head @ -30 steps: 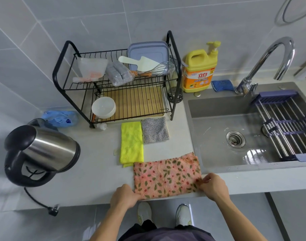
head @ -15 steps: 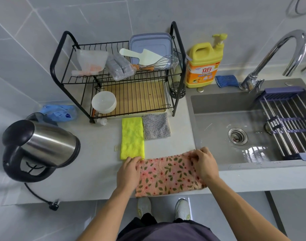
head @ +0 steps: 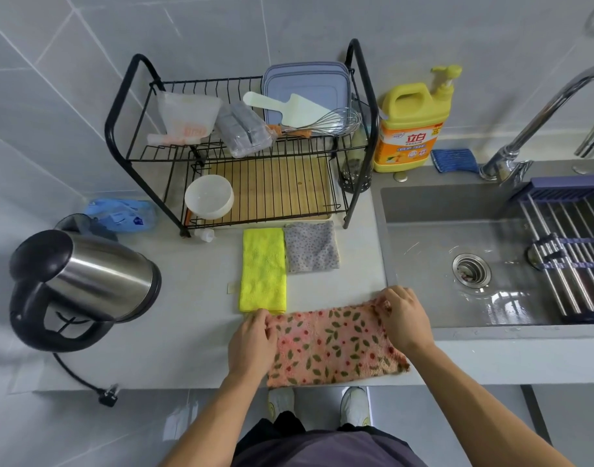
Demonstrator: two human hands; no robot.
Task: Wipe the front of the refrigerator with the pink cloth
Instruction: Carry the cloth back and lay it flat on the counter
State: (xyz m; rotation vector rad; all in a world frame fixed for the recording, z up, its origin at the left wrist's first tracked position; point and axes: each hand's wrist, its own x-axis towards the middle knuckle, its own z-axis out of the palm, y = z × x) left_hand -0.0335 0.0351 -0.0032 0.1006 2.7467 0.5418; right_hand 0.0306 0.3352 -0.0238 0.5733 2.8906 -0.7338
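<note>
The pink cloth (head: 332,345), printed with small flowers and leaves, lies folded on the grey counter (head: 188,332) at its front edge, just left of the sink. My left hand (head: 252,342) pinches the cloth's far left corner. My right hand (head: 405,318) pinches its far right corner, where the fabric is bunched under the fingers. No refrigerator is in view.
A yellow cloth (head: 263,269) and a grey dotted cloth (head: 310,247) lie just behind the pink one. A steel kettle (head: 83,284) stands at left, a black dish rack (head: 248,146) at the back, a sink (head: 491,257) with faucet and yellow detergent bottle (head: 412,126) at right.
Both hands moved from the cloth's near corners to its far corners and folded the cloth in half; it now lies narrower, with its far edge drawn toward me.
</note>
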